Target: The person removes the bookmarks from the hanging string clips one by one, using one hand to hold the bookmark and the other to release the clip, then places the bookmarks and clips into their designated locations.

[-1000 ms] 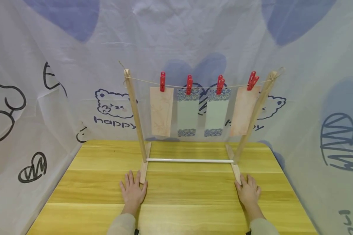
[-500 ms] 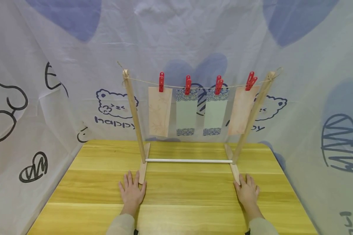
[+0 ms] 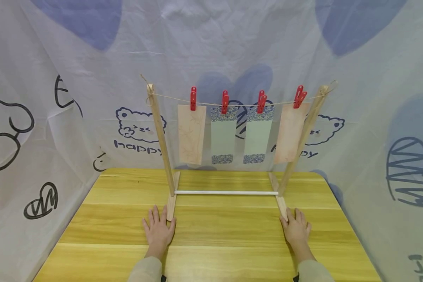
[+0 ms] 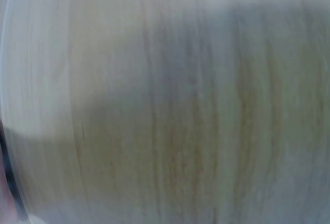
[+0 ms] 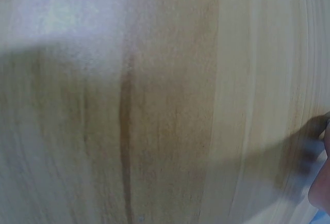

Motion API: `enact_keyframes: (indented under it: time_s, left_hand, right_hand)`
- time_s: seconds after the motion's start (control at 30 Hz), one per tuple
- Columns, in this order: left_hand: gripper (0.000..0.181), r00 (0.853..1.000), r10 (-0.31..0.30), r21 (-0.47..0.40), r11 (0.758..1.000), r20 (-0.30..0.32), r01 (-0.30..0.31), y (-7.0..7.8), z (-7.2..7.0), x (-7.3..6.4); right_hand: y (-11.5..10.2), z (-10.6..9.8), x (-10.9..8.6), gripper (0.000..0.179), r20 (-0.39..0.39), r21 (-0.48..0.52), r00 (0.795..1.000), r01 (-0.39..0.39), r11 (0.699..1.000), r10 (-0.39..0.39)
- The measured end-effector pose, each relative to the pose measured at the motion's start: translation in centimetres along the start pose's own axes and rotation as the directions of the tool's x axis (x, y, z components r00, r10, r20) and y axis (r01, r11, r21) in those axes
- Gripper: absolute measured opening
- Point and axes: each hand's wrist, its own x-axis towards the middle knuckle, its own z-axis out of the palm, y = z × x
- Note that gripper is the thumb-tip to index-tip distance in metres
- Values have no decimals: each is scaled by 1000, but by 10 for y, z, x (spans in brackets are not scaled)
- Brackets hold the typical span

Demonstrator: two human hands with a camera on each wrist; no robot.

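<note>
A small wooden drying rack stands on the table, with a left post [image 3: 161,137], a right post [image 3: 304,137] and a white rod [image 3: 225,192] low between them. Red clothespins [image 3: 225,102] on its string [image 3: 172,97] hold several paper cards: a beige card [image 3: 191,135] at each end, pale green cards [image 3: 223,137] with blue patterned borders between. My left hand [image 3: 158,232] lies flat, fingers spread, at the front end of the left foot [image 3: 171,205]. My right hand [image 3: 297,231] rests at the right foot's [image 3: 282,205] front end, thumb and forefinger either side. Neither visibly grips it.
The yellow wood-grain table [image 3: 225,250] spreads under the rack and both hands. A pale cloth [image 3: 211,51] with drawings hangs close behind the table and along both sides. Both wrist views show mostly blurred tabletop [image 4: 170,131] and shadow.
The rack appears shifted very slightly left in the head view, as do both hands; the head camera has also moved a little. The cards sway slightly. Both hands keep the same pose.
</note>
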Motion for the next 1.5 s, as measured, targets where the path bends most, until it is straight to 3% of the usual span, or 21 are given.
enact_keyframes:
  time_s: [0.73,0.9,1.03,1.2,1.37,1.5]
  left_hand:
    - [66,1000,-8,5,1000,4,8,1,-1,-2]
    - [67,1000,10,2,1000,8,-10,0,1,-1]
    - [67,999,34,-2,999,3,-34,-3,3,-1]
    - [60,989,99,-19,995,-111,-102,-6,4,-1]
    - [46,946,161,-28,984,-280,-176,-5,0,5]
    - [41,921,179,-73,974,-346,-216,1,-10,12]
  right_hand:
    - [-2,-3,-2,57,24,3,1000,-2,1000,1]
    - [-2,-3,-4,57,5,4,1000,6,1000,-6]
    - [-3,-2,-5,52,-61,23,998,28,999,-27]
    - [-6,-1,-4,42,-212,44,975,80,996,-68]
    - [-12,-9,1,34,-360,18,916,195,981,-176]
    - [-23,-22,8,31,-403,7,882,271,963,-245]
